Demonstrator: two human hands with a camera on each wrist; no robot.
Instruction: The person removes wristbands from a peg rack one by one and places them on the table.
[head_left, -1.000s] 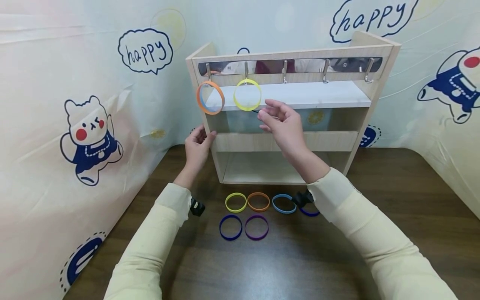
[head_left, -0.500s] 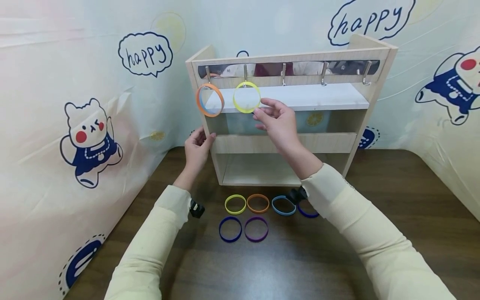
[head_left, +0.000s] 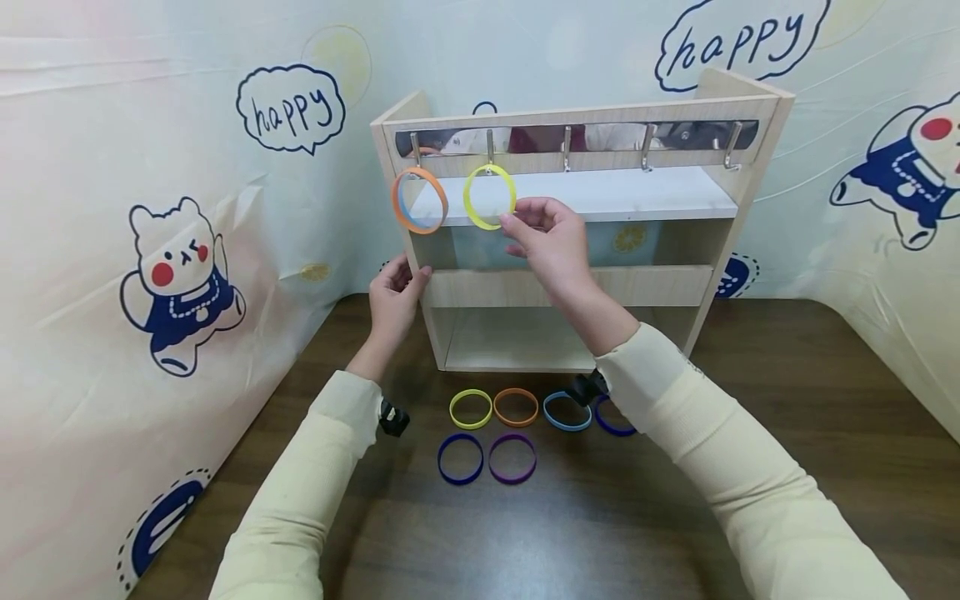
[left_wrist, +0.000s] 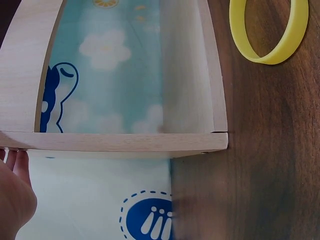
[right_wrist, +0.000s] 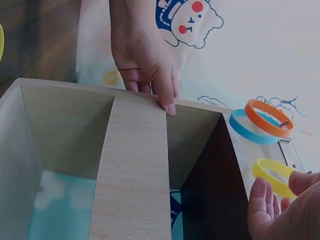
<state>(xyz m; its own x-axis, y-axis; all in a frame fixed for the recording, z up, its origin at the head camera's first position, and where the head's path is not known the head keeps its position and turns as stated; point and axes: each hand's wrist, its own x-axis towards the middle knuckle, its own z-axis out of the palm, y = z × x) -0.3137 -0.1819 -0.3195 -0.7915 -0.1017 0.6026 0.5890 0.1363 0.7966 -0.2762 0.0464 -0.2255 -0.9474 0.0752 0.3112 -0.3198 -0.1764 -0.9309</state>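
My left hand (head_left: pixel 393 296) holds the left side panel of the wooden shelf (head_left: pixel 570 286), its thumb on the front edge and its fingers on the outer face. With thumb and fingers, my right hand (head_left: pixel 551 246) pinches the lower right edge of a yellow silicone wristband (head_left: pixel 467 200) that hangs from the second hook (head_left: pixel 491 146). On the leftmost hook (head_left: pixel 416 148) hang an orange wristband (head_left: pixel 397 200) and a light blue wristband (right_wrist: pixel 245 132) together. In the right wrist view the fingers partly cover the yellow band.
On the table (head_left: pixel 600 517) before the shelf lie a yellow wristband (head_left: pixel 452 408), an orange one (head_left: pixel 516 425), a light blue one (head_left: pixel 567 427), dark blue ones (head_left: pixel 461 482) and a purple one (head_left: pixel 512 481). More hooks (head_left: pixel 567 150) line the rail to the right.
My right hand has moved slightly left from beside the hanging yellow wristband and now pinches its edge; the band has shifted a little left. My left hand stays on the shelf.
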